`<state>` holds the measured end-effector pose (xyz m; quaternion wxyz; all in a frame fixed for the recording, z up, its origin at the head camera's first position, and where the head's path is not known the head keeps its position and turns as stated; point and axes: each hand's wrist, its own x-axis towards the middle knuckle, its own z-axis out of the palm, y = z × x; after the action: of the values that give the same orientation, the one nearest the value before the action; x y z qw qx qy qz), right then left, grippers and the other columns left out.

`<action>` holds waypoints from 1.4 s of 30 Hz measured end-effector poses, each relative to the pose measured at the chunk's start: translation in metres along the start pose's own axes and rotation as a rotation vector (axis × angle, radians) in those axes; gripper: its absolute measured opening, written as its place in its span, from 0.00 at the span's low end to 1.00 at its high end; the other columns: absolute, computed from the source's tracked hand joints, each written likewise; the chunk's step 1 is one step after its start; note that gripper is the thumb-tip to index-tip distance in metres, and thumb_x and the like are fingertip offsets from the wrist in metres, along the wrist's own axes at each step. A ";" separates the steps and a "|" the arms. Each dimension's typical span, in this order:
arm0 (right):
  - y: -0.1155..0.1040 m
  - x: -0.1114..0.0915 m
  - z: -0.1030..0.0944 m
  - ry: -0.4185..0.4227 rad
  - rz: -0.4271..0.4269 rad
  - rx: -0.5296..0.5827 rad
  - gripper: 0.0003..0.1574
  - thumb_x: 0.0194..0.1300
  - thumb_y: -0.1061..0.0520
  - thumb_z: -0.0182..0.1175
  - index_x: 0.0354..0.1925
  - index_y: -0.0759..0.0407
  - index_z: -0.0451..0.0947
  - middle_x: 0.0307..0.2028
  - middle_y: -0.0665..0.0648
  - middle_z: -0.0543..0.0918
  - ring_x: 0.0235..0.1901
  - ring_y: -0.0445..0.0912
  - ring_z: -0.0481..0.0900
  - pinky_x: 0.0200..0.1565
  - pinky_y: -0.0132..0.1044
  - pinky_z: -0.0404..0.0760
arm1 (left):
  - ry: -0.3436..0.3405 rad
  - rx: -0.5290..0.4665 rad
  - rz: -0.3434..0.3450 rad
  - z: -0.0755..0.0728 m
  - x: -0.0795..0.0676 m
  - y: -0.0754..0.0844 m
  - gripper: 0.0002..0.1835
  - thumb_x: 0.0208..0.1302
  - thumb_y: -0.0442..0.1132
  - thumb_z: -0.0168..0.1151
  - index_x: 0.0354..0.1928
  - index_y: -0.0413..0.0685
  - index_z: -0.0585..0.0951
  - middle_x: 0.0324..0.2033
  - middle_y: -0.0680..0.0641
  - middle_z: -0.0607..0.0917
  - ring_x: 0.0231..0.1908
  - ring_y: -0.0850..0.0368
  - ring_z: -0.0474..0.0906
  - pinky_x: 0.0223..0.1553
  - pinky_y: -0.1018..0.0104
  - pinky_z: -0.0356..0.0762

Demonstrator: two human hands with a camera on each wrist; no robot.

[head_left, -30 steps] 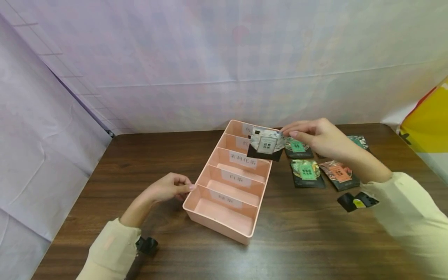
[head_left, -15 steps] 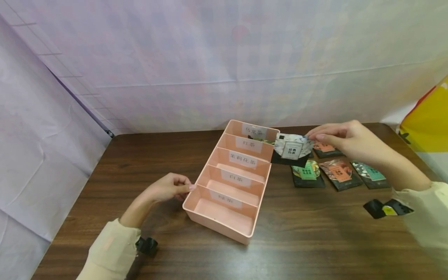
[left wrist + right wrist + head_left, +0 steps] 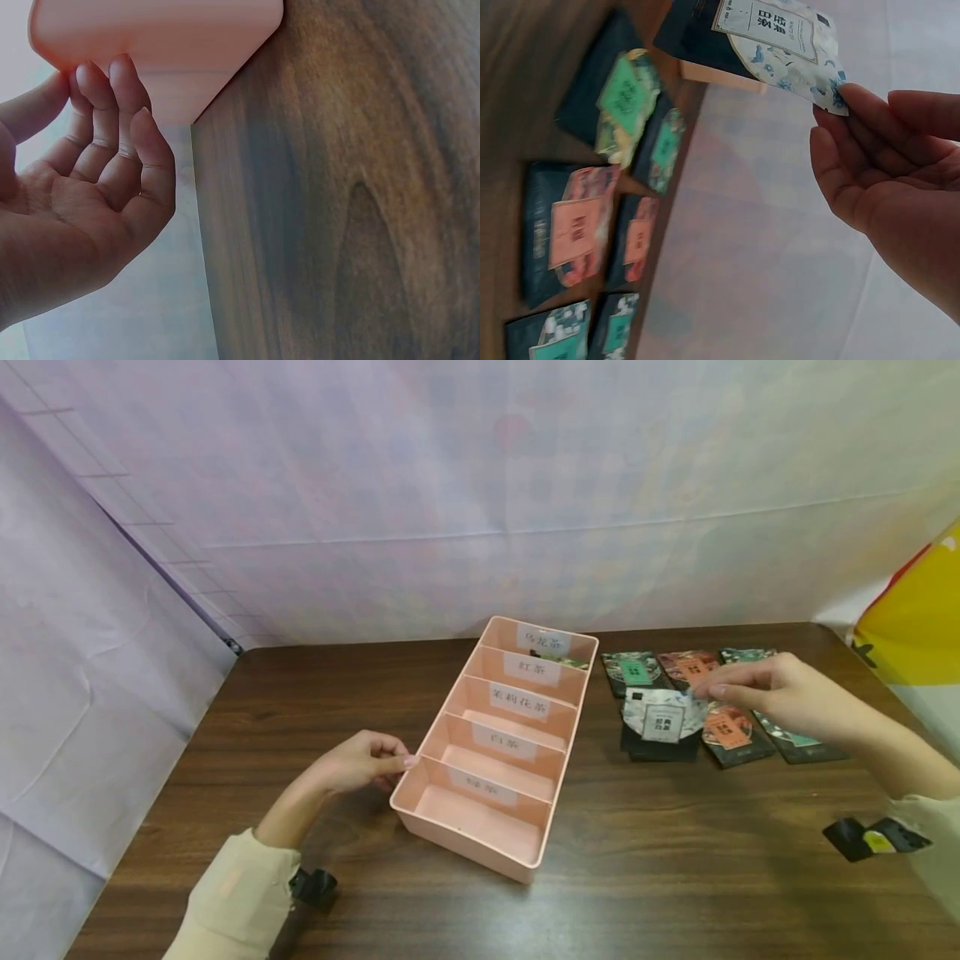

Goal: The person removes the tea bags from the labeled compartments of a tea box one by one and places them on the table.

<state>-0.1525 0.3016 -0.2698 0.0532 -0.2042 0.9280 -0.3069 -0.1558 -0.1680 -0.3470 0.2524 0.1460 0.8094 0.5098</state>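
Observation:
A pink divided box (image 3: 480, 822) with paper labels on its dividers stands at the middle of the table. My left hand (image 3: 358, 764) grips its left rim between thumb and fingers; in the left wrist view the fingertips meet the pink wall. To the right of the box, my right hand (image 3: 776, 689) pinches the top corner of a white-and-black tea sachet (image 3: 663, 725). In the head view this sachet overlaps a green-labelled sachet (image 3: 626, 101), which shows uncovered in the right wrist view. Part of another sachet (image 3: 562, 661) shows in the box's rearmost compartment.
Several tea sachets lie in two rows right of the box, among them a front orange-labelled one (image 3: 731, 735) and a back green-labelled one (image 3: 633, 672). A pale cloth (image 3: 450, 527) hangs behind the wooden table (image 3: 300, 693). A yellow cloth (image 3: 915, 618) hangs at the far right.
My right hand has carried the white-and-black tea sachet from beside the box's back right rim rightward and nearer, over the other sachets. The left hand keeps its place on the box.

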 end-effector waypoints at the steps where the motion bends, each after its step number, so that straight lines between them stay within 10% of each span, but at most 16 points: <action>1: 0.002 -0.002 0.002 -0.012 0.000 0.008 0.15 0.69 0.60 0.49 0.47 0.59 0.79 0.44 0.57 0.81 0.16 0.33 0.66 0.20 0.32 0.68 | -0.001 -0.001 -0.001 0.000 0.000 0.000 0.10 0.64 0.32 0.53 0.31 0.29 0.75 0.21 0.51 0.77 0.25 0.60 0.74 0.30 0.60 0.75; 4: 0.008 -0.005 0.006 -0.036 -0.009 0.022 0.14 0.69 0.60 0.48 0.46 0.60 0.79 0.43 0.60 0.81 0.12 0.35 0.55 0.18 0.34 0.65 | -0.004 -0.014 -0.006 0.000 0.000 0.000 0.10 0.64 0.32 0.53 0.31 0.28 0.75 0.21 0.51 0.77 0.24 0.60 0.74 0.30 0.59 0.76; 10: 0.019 -0.009 0.010 -0.064 -0.003 -0.028 0.13 0.67 0.62 0.51 0.44 0.58 0.81 0.44 0.58 0.81 0.40 0.30 0.75 0.33 0.30 0.74 | -0.002 -0.031 -0.009 -0.001 0.000 0.001 0.10 0.64 0.31 0.53 0.31 0.27 0.75 0.21 0.51 0.77 0.24 0.60 0.74 0.31 0.59 0.76; 24: 0.047 -0.011 0.023 -0.240 0.024 0.034 0.14 0.67 0.65 0.47 0.41 0.63 0.81 0.45 0.66 0.79 0.39 0.34 0.77 0.37 0.36 0.78 | -0.006 -0.023 -0.007 -0.002 0.001 0.001 0.10 0.64 0.32 0.53 0.31 0.28 0.75 0.21 0.51 0.77 0.25 0.61 0.74 0.30 0.62 0.76; 42: 0.065 -0.007 0.049 -0.248 -0.092 -0.008 0.11 0.63 0.68 0.52 0.35 0.62 0.81 0.35 0.57 0.83 0.34 0.35 0.78 0.34 0.33 0.77 | -0.010 -0.022 -0.013 0.000 0.000 0.000 0.10 0.64 0.32 0.52 0.31 0.27 0.75 0.22 0.51 0.78 0.26 0.60 0.75 0.32 0.58 0.77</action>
<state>-0.1572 0.3245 -0.3480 0.1526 -0.2830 0.9052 -0.2779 -0.1560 -0.1682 -0.3468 0.2614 0.1404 0.8033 0.5163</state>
